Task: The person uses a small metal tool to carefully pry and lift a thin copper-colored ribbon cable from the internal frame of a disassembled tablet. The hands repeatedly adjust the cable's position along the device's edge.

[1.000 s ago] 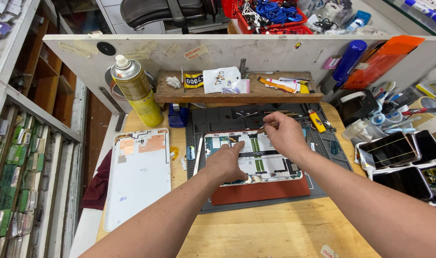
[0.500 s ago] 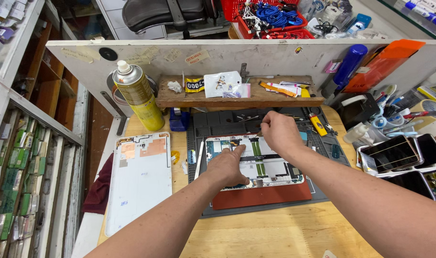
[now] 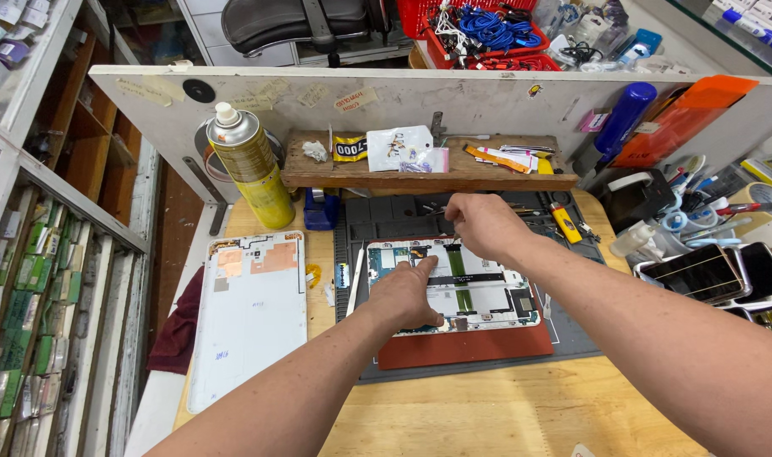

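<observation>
An opened tablet, its circuit boards and flat cables exposed, lies on a red pad on a dark work mat in the middle of the wooden counter. The left hand rests flat on the tablet's left half, index finger stretched toward the upper edge, holding nothing. The right hand hovers over the tablet's upper edge, fingers pinched narrow around what looks like a thin tool; I cannot tell exactly what. The tablet's white back cover lies well to the left of both hands, near a yellow spray can.
</observation>
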